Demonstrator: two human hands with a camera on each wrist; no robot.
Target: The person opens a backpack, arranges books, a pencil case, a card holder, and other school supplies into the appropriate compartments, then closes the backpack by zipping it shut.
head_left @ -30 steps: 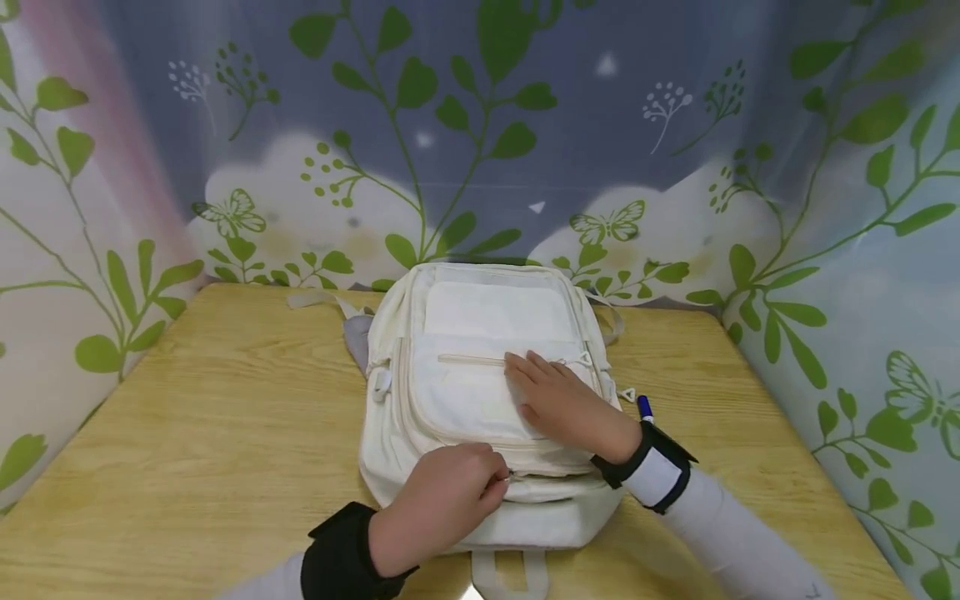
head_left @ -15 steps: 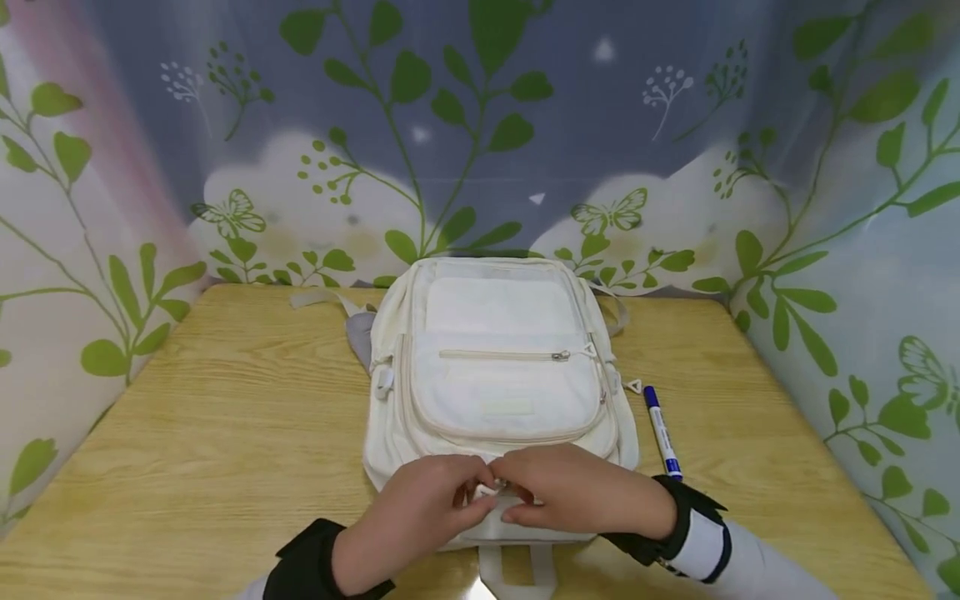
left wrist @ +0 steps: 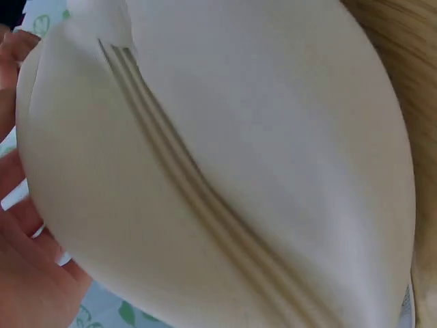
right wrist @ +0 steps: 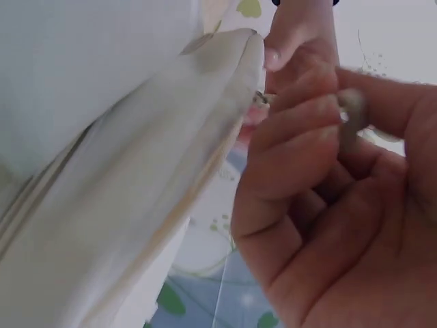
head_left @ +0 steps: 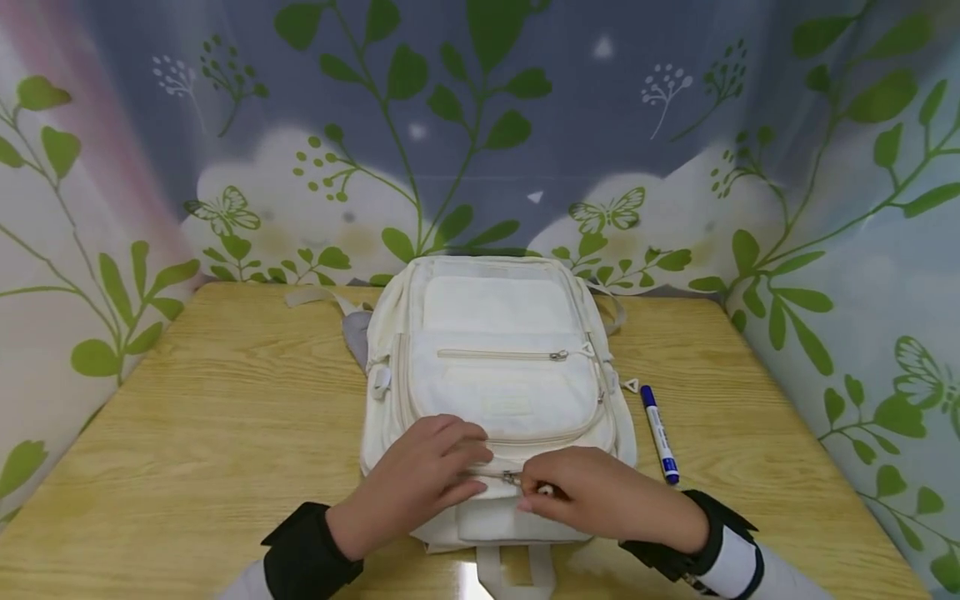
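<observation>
A cream backpack (head_left: 495,308) lies front side up on the wooden table, its top handle loop (head_left: 540,571) toward me. My right hand (head_left: 611,496) pinches a light zipper pull (head_left: 546,490) near the end of the bag closest to me. Just left of those fingers, the metal zipper slider (head_left: 512,477) shows. Beside it, my left hand (head_left: 420,467) rests on the bag with its fingers extended across the fabric by the zipper. In the right wrist view, curled fingers (right wrist: 293,150) hold the blurred pull (right wrist: 351,113). The left wrist view shows the bag's side seams (left wrist: 184,171).
A blue-capped marker (head_left: 660,435) lies on the table (head_left: 247,400) right of the bag. Leafy printed curtains (head_left: 465,125) enclose the back and both sides. A strap (head_left: 318,296) sticks out behind the bag on the left.
My right hand came off the front pocket down to the lower zipper and now holds its pull, moved slightly rightward. My left hand let go of the pull and spread on the fabric.
</observation>
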